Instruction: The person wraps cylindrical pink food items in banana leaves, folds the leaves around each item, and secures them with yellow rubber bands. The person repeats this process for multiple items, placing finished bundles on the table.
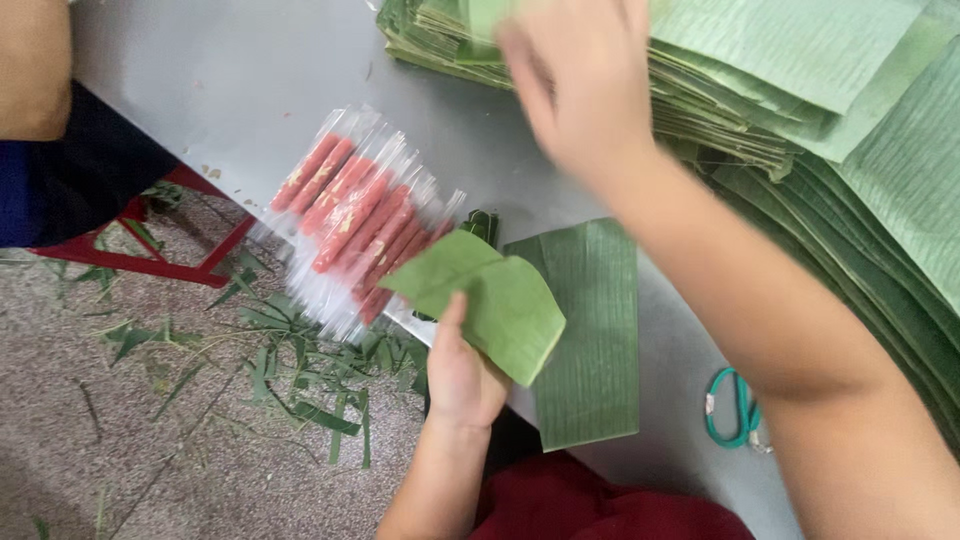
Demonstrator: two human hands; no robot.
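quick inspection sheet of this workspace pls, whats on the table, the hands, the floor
surface: grey table, bare at its upper left.
job's things: small leaf held over the table edge; cut leaf strip lying flat beneath it; red sticks in clear wrap in a row beside them; leaf stack at the far right.
clutter: teal ring on the table near the right arm.
grippers: left hand holds the small leaf from below; right hand, blurred, over the leaf stack, grip unclear.
cables: nothing seen.
surroundings: leaf scraps on the speckled floor; red frame; another person's arm at top left.
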